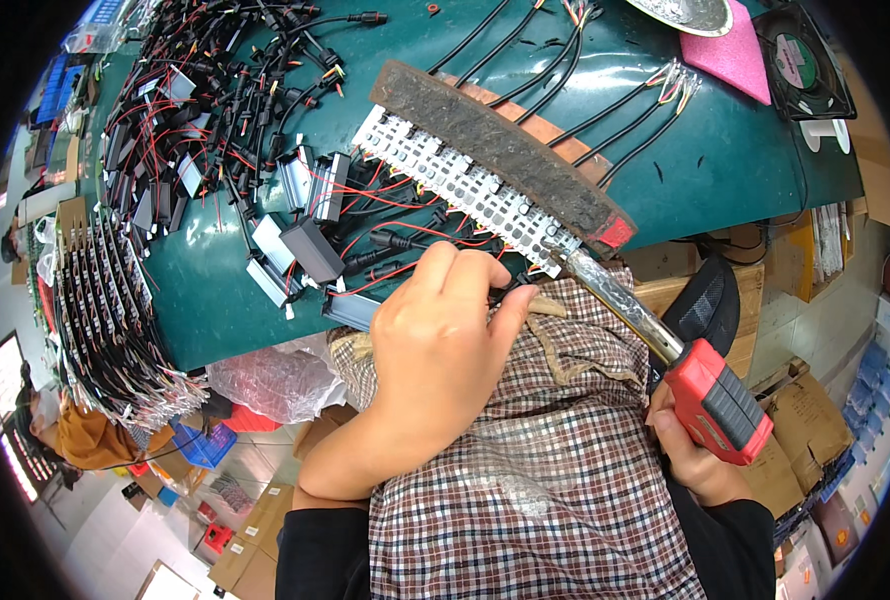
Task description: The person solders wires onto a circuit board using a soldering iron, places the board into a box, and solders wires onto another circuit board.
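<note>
A soldering gun (717, 398) with a red body is gripped in the right hand (700, 455), whose fingers are wrapped around the grip from below at the lower right. Its long silvery barrel (620, 300) is pointed up and to the left, and its tip is brought to the near end of a white strip of small connectors (465, 190) that lies slantwise on the green tabletop (725, 160). A dark, worn bar (495, 145) is laid along the far side of that strip, touching it, with a red patch at its near end.

The left hand (435, 350) is held at the tabletop's near edge, just beside the strip's near end. Its fingers are curled together and its thumb is pressed toward them, with thin black and red wires (385, 240) caught at the fingertips; exactly which wire is pinched cannot be told.

A checked cloth (535, 480) is spread over the person's lap below both hands. To the left of the strip, small black and silver boxes (305, 245) are scattered among a tangle of red and black leads. Black cables (565, 75) are laid in a row beyond the bar. A pink foam pad (730, 55) and a square fan (803, 62) are placed at the far right of the tabletop.
</note>
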Motion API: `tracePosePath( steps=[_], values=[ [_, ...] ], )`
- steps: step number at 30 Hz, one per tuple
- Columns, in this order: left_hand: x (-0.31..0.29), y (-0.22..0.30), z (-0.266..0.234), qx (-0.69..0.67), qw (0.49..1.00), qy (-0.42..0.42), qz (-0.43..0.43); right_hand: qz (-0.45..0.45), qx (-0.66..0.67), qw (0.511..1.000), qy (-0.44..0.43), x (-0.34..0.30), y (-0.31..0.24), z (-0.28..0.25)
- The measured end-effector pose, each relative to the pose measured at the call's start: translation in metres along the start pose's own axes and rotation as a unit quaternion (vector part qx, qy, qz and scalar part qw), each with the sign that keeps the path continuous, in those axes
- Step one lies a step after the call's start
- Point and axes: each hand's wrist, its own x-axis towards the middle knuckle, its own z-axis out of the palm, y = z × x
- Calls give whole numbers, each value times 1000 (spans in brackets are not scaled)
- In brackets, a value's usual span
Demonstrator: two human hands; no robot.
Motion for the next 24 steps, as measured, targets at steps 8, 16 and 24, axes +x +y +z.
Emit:
tracePosePath(
  steps=[8, 16, 24],
  values=[
    [-2, 1, -3, -48, 995, 16, -85, 6, 16, 1000, 7, -1, 2, 1],
    [2, -3, 2, -92, 995, 11, -44, -1, 18, 1000, 7, -1, 3, 2],
    [9, -1, -3, -71, 997, 3, -23, -3, 4, 999, 34, -1, -1, 6]
  ],
)
